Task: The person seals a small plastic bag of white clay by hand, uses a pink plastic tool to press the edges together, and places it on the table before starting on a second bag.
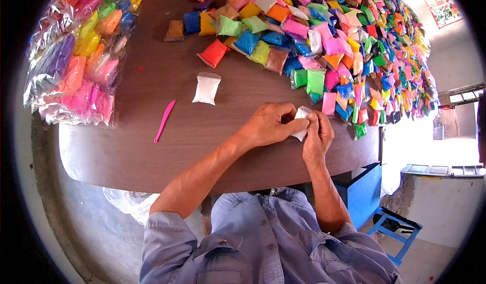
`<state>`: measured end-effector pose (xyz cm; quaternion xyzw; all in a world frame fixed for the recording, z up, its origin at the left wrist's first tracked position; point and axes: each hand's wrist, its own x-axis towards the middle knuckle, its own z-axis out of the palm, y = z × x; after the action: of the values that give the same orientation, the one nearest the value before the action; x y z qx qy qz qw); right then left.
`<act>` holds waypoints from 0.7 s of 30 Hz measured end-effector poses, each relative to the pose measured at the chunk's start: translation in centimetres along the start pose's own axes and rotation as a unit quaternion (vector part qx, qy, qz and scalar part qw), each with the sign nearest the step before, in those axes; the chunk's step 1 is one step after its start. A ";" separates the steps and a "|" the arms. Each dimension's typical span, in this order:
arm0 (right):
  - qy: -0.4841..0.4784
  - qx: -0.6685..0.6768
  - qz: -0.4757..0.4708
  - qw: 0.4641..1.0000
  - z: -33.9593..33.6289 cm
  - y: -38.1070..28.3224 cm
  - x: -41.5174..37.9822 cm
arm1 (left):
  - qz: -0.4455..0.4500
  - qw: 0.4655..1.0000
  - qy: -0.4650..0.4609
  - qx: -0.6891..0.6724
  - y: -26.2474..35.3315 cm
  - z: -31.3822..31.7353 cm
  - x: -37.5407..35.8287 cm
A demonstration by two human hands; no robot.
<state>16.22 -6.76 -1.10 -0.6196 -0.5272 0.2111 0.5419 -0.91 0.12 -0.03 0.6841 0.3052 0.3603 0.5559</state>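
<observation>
We are pinching a soft, light white packet (302,123) with left hand (268,124) and right hand (318,137), near the table (152,152) front edge.

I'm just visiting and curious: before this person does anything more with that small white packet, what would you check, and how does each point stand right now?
1. Both hands on the white packet: ok; left hand and right hand pinch it together.
2. Packet clear of the pile: ok, held above the table near its edge.
3. Packet sealed or open: cannot tell, the fingers cover it.
4. Second white packet within reach: ok, it lies alone on the table.
5. Pink tool free: ok, lying untouched left of the hands.
6. Bagged sets out of the way: ok, at the far left.
</observation>
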 end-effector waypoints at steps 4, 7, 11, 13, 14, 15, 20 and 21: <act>0.015 -0.002 0.014 1.000 0.3 -1.0 0.1 | -0.012 0.999 -0.019 0.043 -0.2 -0.4 0.3; -0.009 0.006 0.030 0.999 0.2 -0.8 0.1 | -0.030 0.999 -0.015 0.003 -0.7 -0.3 0.4; -0.044 -0.002 0.033 0.998 -0.3 -0.8 0.0 | -0.031 0.999 -0.010 -0.007 -0.5 -0.3 0.4; -0.030 -0.003 0.015 0.999 -0.1 0.0 0.1 | -0.045 0.999 -0.018 -0.010 0.3 -0.5 0.2; -0.015 -0.005 -0.004 1.000 0.0 0.2 0.2 | -0.040 0.999 -0.015 -0.001 0.8 -0.6 0.1; -0.016 -0.005 -0.004 1.000 0.0 0.2 0.2 | -0.035 0.999 -0.013 0.008 1.1 -0.6 0.1; -0.022 0.006 0.005 1.000 0.0 0.1 0.1 | -0.039 0.999 -0.027 -0.011 -0.3 -0.4 0.4; -0.022 0.006 0.005 1.000 0.0 -0.1 0.1 | -0.027 0.999 -0.027 -0.002 -0.4 -0.5 0.4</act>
<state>16.20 -6.66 -0.97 -0.6139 -0.5349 0.2307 0.5328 -1.14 0.78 -0.30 0.6838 0.3074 0.3270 0.5753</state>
